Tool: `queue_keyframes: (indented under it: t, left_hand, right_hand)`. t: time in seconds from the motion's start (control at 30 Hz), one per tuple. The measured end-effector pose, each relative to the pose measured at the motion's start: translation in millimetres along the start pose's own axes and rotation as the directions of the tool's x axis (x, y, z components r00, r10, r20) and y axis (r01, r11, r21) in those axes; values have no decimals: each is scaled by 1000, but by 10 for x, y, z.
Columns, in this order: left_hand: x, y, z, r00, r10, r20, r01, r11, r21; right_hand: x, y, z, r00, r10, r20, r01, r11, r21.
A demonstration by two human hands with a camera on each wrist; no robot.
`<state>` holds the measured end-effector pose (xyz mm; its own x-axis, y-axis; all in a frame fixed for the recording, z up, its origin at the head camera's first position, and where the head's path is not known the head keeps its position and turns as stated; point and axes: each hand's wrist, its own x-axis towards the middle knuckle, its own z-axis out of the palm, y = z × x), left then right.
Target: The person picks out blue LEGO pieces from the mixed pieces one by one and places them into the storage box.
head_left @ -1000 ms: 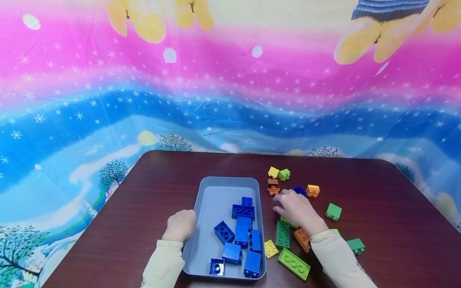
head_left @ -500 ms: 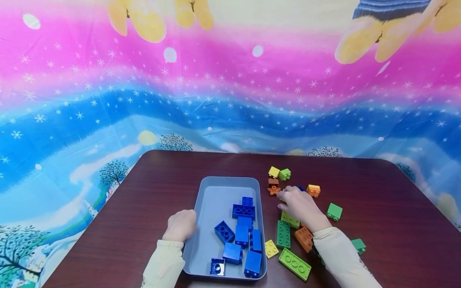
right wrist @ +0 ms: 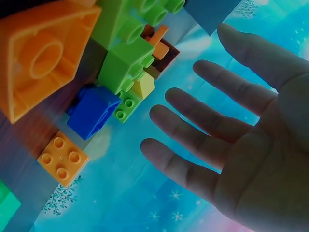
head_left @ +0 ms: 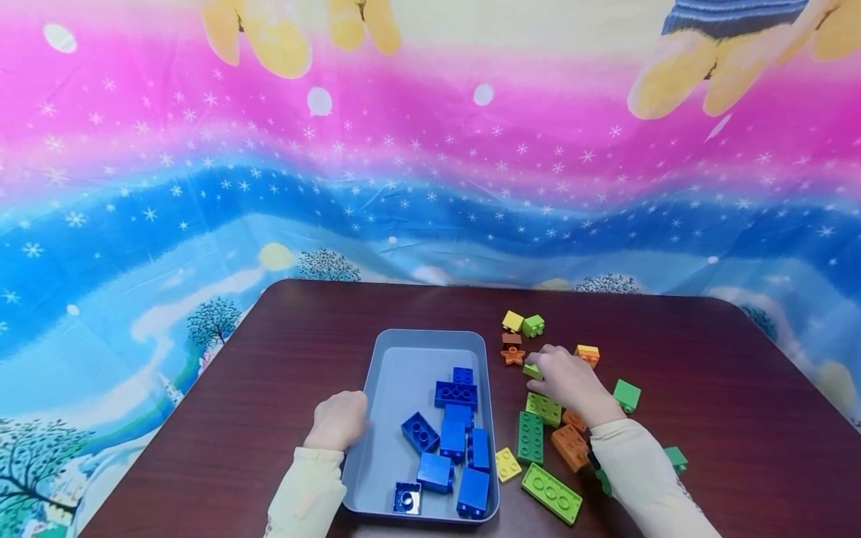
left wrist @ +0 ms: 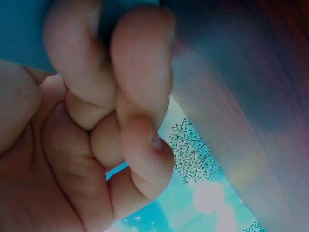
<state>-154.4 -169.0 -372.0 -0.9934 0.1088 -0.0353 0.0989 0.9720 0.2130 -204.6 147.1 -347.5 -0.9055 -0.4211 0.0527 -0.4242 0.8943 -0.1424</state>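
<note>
At the left rim of a grey-blue tray [head_left: 397,359], my left hand [head_left: 336,421] grips with curled fingers. The left wrist view shows the curled fingers [left wrist: 142,63] close below the tray wall; the exact contact is partly hidden. My right hand [head_left: 568,382] hovers over loose toy bricks with its fingers spread and nothing held, as the right wrist view shows. Just by its fingertips lies a lime brick [head_left: 531,371]. A blue brick [right wrist: 93,111] shows in the right wrist view, but the hand covers it in the head view. Several blue bricks [head_left: 434,472] lie inside the tray.
Around the right hand lie green [head_left: 530,438], lime [head_left: 551,494], yellow [head_left: 507,464] and orange bricks [head_left: 570,447]. Further back are a star-shaped orange piece [head_left: 513,356] and a yellow brick [head_left: 513,321]. A patterned cloth [head_left: 430,149] hangs behind the dark table [head_left: 282,336].
My right hand has shifted slightly right and back, uncovering the lime bricks near its fingers and covering the blue one in the head view. My left hand and the tray stay put.
</note>
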Motion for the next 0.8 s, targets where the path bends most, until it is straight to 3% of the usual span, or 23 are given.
queue_keyframes:
  t: [0.5, 0.8]
  left_hand:
    - [14, -13, 21, 1000, 1, 2, -1, 1000, 5]
    - [14, -7, 14, 1000, -1, -9, 1, 1000, -6]
  right_hand:
    - [-19, 198, -76, 997, 62, 51, -64, 997, 47]
    - [48, 323, -76, 999, 26, 48, -26, 1000, -2]
